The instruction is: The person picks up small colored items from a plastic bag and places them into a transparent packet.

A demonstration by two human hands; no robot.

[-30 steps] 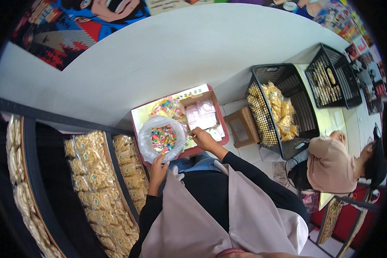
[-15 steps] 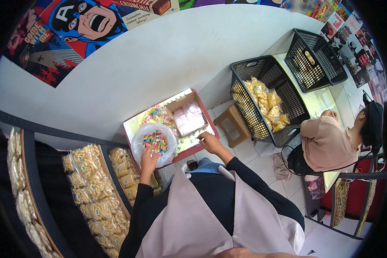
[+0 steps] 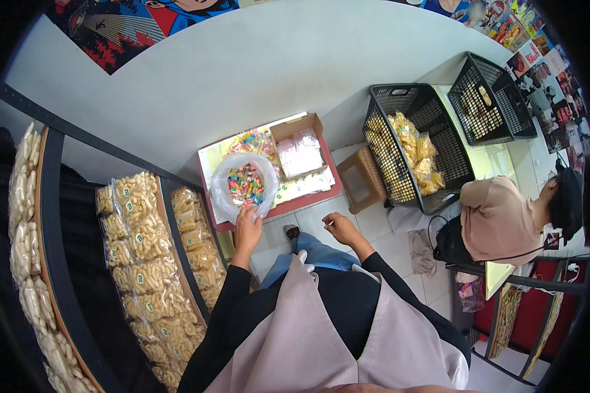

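Standing at my left, the black display rack (image 3: 51, 196) is carrying clear packs of puffed snacks (image 3: 144, 219). Ahead, the red-rimmed table (image 3: 314, 205) is supporting an open cardboard carton (image 3: 294, 129), which is holding flat clear-pink pouches (image 3: 301, 155). Left of the carton, a translucent plastic bag (image 3: 220, 190) is sitting open on the tabletop. My left hand (image 3: 248, 229) is resting at the bag's near rim, fingers slightly bent; whether they are gripping the film, I cannot tell. My right hand (image 3: 342, 228) is hovering off the table's near edge, fingers curled; whether they are pinching anything small, I cannot tell. Progress: beyond the bag, small clear packets (image 3: 252, 139) of colourful sweets are lying together, apparently filled. Multicoloured wrapped candies (image 3: 246, 183) are lying loose inside the bag, apparently a good share left unpacked.
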